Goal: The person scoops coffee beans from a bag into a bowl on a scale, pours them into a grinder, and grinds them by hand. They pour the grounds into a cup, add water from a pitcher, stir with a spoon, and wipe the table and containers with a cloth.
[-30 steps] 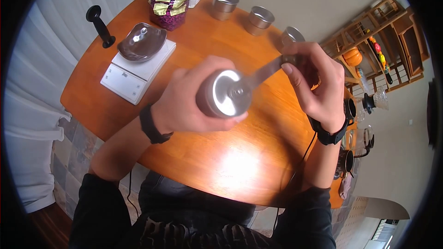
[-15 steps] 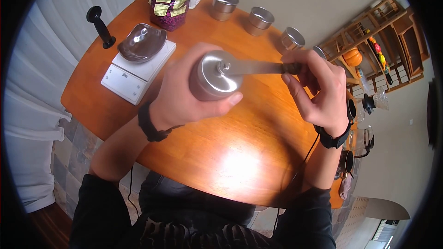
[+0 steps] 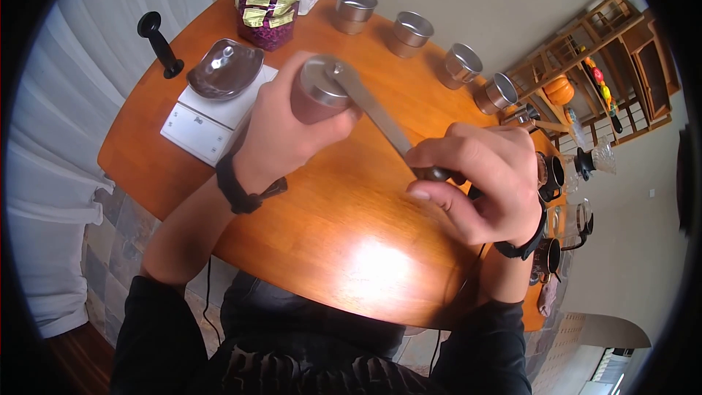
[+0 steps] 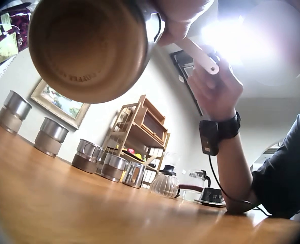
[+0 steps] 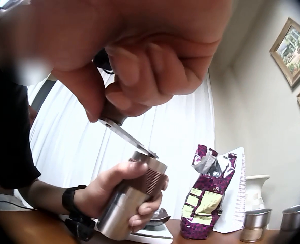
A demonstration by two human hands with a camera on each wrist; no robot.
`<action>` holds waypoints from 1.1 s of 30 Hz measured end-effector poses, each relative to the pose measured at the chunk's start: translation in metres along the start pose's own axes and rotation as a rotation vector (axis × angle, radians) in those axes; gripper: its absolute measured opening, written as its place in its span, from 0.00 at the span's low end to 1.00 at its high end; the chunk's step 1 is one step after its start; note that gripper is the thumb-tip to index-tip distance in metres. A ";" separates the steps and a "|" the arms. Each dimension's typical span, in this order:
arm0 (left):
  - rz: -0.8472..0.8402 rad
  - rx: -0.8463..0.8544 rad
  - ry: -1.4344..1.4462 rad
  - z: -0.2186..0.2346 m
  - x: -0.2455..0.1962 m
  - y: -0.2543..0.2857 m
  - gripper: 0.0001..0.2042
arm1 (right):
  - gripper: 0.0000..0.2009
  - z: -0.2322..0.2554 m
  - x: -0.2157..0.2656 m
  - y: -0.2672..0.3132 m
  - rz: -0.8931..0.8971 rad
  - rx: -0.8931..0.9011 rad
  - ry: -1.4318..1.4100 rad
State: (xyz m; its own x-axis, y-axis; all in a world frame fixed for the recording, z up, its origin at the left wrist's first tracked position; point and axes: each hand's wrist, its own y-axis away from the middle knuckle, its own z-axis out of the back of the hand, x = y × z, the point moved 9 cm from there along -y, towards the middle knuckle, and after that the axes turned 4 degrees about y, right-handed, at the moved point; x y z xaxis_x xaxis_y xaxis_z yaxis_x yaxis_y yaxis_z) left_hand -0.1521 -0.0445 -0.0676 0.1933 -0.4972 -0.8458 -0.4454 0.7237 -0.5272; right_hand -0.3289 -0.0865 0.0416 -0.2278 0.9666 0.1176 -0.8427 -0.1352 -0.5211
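Observation:
My left hand (image 3: 267,132) wraps round the body of a hand coffee grinder (image 3: 323,82), a steel cylinder with a ribbed brown band, held up above the table. In the left wrist view its round underside (image 4: 86,51) shows raised lettering. From the lid's centre a flat metal crank arm (image 3: 380,123) reaches toward my right side. At its end, my right hand (image 3: 486,179) pinches the dark knob (image 3: 437,173) between thumb and fingers. The grinder (image 5: 129,206) leans at a tilt in the right wrist view.
A dark dish (image 3: 225,69) sits on a white scale (image 3: 194,133) at the left, beside a black stand-like tool (image 3: 161,45). Behind are a purple bag (image 3: 267,18) and a row of several metal cups (image 3: 414,34). Glass coffee ware (image 4: 165,184) stands farther right.
The crank has swung round, its knob end coming down nearer my body with my right hand on it. My left hand has carried the grinder up and left a little.

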 end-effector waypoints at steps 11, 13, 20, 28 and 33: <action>0.005 0.208 -0.356 -0.023 0.010 0.012 0.25 | 0.17 -0.024 0.036 -0.001 0.226 0.018 -0.140; -0.013 0.252 -0.349 -0.027 0.009 0.014 0.25 | 0.15 -0.025 0.040 -0.001 0.252 0.030 -0.140; -0.034 0.339 -0.341 -0.034 0.004 0.016 0.27 | 0.13 -0.027 0.048 0.002 0.309 0.020 -0.166; -0.018 0.406 -0.340 -0.041 0.004 0.020 0.26 | 0.15 -0.026 0.051 0.001 0.306 -0.044 -0.178; -0.039 0.499 -0.485 -0.051 0.004 0.028 0.23 | 0.15 -0.026 0.054 0.001 0.307 -0.059 -0.185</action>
State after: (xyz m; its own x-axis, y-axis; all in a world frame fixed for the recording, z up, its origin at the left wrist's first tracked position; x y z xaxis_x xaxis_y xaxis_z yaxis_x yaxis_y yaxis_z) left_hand -0.2085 -0.0502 -0.0814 0.6218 -0.3416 -0.7047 0.0025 0.9007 -0.4345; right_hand -0.3293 -0.0288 0.0261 -0.5545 0.8266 0.0963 -0.6932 -0.3948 -0.6031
